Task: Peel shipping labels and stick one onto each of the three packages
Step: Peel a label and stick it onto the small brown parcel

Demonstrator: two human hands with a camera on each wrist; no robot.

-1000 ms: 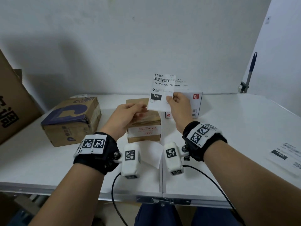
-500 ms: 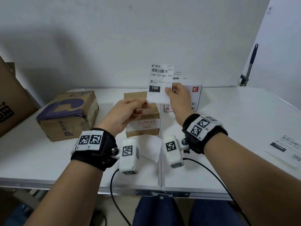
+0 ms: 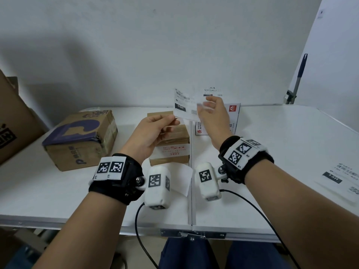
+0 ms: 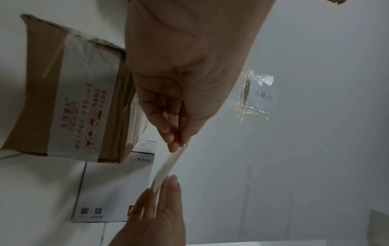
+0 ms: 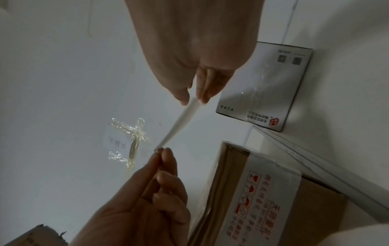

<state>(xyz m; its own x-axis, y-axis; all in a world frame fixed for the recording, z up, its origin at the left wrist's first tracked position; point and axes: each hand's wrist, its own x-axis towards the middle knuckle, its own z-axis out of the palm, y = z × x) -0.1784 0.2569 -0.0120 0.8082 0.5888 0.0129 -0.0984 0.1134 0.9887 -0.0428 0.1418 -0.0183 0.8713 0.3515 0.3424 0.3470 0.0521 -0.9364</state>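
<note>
I hold a white shipping label [image 3: 183,107] in the air with both hands, above the small brown box [image 3: 171,150]. My left hand [image 3: 172,121] pinches its lower left corner. My right hand [image 3: 202,105] pinches its right edge and is blurred by motion. In the left wrist view the label [image 4: 168,166] shows edge-on between my left fingertips [image 4: 174,143] and the right hand. In the right wrist view my thumb and fingers [image 5: 185,96] pinch the same strip [image 5: 179,123]. A white box [image 3: 234,117] lies behind my right hand. A larger brown box with purple print [image 3: 81,136] sits at the left.
A loose white paper [image 3: 183,178] lies on the white table [image 3: 281,144] in front of the small box. Another label sheet [image 3: 343,181] lies at the right edge. A big carton [image 3: 11,121] stands at the far left. A taped note [image 4: 263,98] hangs on the wall.
The label has tilted from upright to slanting, and my right hand has slid to the right along its edge. My left hand keeps its pinch on the lower corner.
</note>
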